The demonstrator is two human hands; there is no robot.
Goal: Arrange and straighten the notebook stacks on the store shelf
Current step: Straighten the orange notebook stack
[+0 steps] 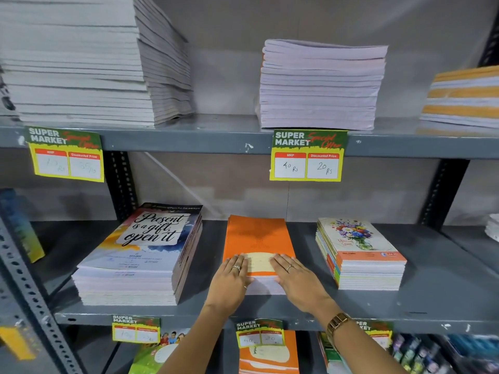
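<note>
An orange-covered notebook stack [258,238] lies in the middle of the grey middle shelf [421,303]. My left hand [231,279] rests flat on its near left corner, fingers together. My right hand [295,276] lies flat on its near right corner, a watch on that wrist. Both palms press on the top cover and front edge; neither hand grips anything. To the left sits a taller stack with a "Present is a gift" cover [143,255], slightly fanned. To the right stands a floral-covered stack [359,252].
The upper shelf carries a tall leaning white stack [89,60], a pale stack [321,85] and an orange-striped stack [464,98]. Price tags [306,156] hang from shelf edges. Perforated uprights [29,292] stand left. More notebooks [267,354] lie on the shelf below.
</note>
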